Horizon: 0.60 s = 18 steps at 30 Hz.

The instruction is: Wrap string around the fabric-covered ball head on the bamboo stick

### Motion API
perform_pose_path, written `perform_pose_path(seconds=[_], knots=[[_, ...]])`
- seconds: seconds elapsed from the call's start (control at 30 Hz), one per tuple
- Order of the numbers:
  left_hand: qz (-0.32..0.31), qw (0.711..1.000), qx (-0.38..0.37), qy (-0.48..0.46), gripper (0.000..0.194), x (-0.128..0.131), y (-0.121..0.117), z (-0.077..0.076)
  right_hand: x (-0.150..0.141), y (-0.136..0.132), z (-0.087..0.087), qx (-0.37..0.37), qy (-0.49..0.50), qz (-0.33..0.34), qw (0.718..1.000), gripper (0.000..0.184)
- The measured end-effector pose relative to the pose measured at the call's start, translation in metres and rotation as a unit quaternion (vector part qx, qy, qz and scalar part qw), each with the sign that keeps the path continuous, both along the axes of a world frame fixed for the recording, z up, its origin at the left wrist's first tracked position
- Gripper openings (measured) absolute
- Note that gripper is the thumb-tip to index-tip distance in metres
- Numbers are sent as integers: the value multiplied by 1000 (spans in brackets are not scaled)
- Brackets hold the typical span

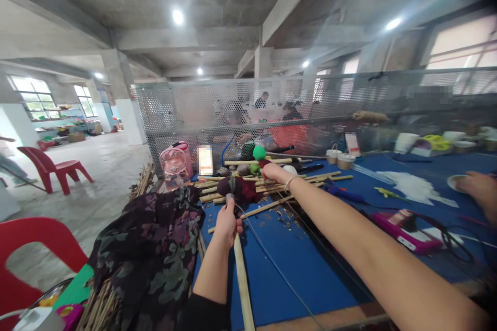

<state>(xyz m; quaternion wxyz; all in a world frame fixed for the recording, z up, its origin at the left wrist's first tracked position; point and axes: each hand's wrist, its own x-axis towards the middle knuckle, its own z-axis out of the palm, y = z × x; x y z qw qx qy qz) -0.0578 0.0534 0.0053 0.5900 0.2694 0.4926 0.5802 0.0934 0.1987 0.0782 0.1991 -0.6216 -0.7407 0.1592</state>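
Note:
My left hand [225, 223] is closed around a pale wooden stick [243, 282], which slants down to the table's front edge. A short grey tip [230, 198] shows above my thumb. Beside that hand a thin wire [272, 261] runs down to the right. My right hand [272, 171] reaches across to the back with its fingers bent together at a small dark red piece I cannot make out. Just behind those fingers is a green ball [259, 153]. Between the hands, a dark red and black bundle [243, 190] lies on several wooden sticks [212, 198].
Camouflage cloth [155, 248] drapes over the left side of the blue table [283, 284]. A pink bag [175, 165] stands behind it. A magenta device [406, 235] with cables lies right, near another person's hand [476, 189]. A perforated metal screen [186, 108] borders the back.

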Motion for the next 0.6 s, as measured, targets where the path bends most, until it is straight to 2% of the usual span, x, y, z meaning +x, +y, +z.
perform_pose_path(seconds=[0.13,0.27,0.4,0.47,0.6], knots=[[-5,1000,4,1,43,1,0,-1,-14,16,48,-4,84,-26,996,23],[-5,1000,-9,5,39,1,1,-2,-28,16,88,57,170,-14,984,22],[-10,1000,-11,8,32,0,1,-2,-34,9,121,138,239,5,961,21],[-13,1000,-11,10,32,1,1,-2,-32,7,136,193,281,12,940,22],[-17,1000,-10,12,35,1,0,-2,-16,-4,171,337,376,53,862,25]])
